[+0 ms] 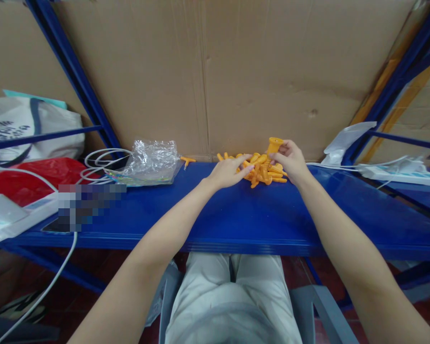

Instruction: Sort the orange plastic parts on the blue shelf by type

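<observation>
A heap of small orange-yellow plastic pieces (261, 173) lies on the blue shelf top (251, 215), close to the cardboard at the back. My left hand (230, 172) rests at the left side of the heap, its fingers stretched out over the pieces and apart. At the heap's right side, my right hand (290, 158) pinches an orange plastic piece with a flared round top (275, 144), holding it upright just above the others. The lower end of that piece blends into the heap. A single T-shaped orange piece (188, 161) lies apart to the left.
Left of the heap is a clear plastic bag (152, 160). White cables (102, 160), a red bag (46, 179) and a white power strip (25, 215) lie further left. Another power strip (404, 173) is at right. Cardboard (208, 76) closes off the back.
</observation>
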A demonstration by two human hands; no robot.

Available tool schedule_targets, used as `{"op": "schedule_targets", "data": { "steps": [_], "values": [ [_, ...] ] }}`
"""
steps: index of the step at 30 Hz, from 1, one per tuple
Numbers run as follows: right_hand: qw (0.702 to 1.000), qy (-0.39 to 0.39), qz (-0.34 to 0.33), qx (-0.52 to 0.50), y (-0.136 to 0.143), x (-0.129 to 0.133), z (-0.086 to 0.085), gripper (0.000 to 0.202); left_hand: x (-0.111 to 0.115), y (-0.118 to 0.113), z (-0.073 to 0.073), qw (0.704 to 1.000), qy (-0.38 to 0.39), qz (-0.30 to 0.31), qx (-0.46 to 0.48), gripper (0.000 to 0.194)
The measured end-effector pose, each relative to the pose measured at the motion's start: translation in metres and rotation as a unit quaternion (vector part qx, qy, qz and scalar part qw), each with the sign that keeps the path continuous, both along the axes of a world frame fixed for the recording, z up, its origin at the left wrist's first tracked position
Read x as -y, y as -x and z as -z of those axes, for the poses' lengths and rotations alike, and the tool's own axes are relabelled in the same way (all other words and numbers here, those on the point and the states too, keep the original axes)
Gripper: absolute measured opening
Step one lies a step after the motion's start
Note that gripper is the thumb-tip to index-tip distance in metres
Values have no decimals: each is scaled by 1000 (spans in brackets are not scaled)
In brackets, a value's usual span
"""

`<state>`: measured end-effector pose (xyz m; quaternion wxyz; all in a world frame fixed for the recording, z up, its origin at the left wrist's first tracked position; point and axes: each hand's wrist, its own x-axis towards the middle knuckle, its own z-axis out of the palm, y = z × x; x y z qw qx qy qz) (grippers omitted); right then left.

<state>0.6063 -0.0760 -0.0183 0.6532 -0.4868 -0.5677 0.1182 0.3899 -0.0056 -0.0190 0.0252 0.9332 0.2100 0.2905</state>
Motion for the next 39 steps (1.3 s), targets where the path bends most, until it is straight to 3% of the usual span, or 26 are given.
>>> {"op": "schedule_targets", "data": {
  "steps": [5,11,16,21,28,35,39],
  "values": [
    [997,-20,-55,-49,16,2,4,44,0,-4,4,999,31,-8,-21,58],
    [993,-6,-111,-39,31,8,4,42,-6,-6,6,997,33,-64,-5,45],
    [996,11,-80,23,28,5,6,44,-6,-2,-1,988,-7,-152,-5,37],
    [996,35,-55,64,23,2,9,50,-6,3,-5,983,-36,-179,0,38],
    [996,58,14,71,17,5,4,61,-11,4,-5,981,-57,-185,26,38],
    [992,84,6,89,13,1,7,68,-12,5,-5,981,-41,-191,15,39],
    [995,49,4,87,15,-1,7,69,-15,6,-5,984,-58,-167,24,39]
  ]
}}
